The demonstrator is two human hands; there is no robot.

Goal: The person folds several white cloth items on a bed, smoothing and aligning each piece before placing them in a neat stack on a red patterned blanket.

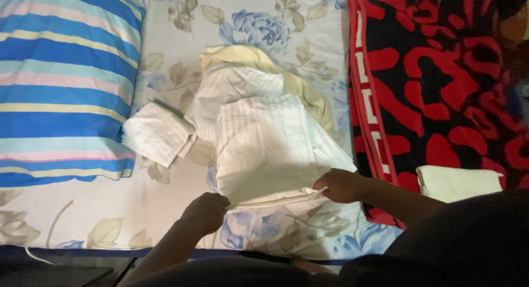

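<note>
- Bedding surface: floral sheet [82,210] covers the bed, pale with blue and tan blooms; lighting is dim at the lower edge.
- Left side: blue striped pillow [63,83] lies flat, just beside a small folded white cloth [157,133].
- Right side: red-and-black patterned blanket [441,83] runs along the bed; a cream folded piece [460,182] rests on it near the person's arm.
- Item in hand: white striped pillowcase [264,149] lies mid-bed, its far end overlapping a crumpled yellow cloth [259,58].
- Progress, as judged: one white piece appears already folded; the pillowcase is spread but its near hem is only pinched up, so folding seems barely begun. The yellow cloth looks untouched.
- Left hand [205,212]: fingers closed, pinching the near-left corner of the hem; forearm comes in from below.
- Right hand [339,186]: fingers clenched on the near-right corner, wrist angled inward; hem drawn taut between both hands.
</note>
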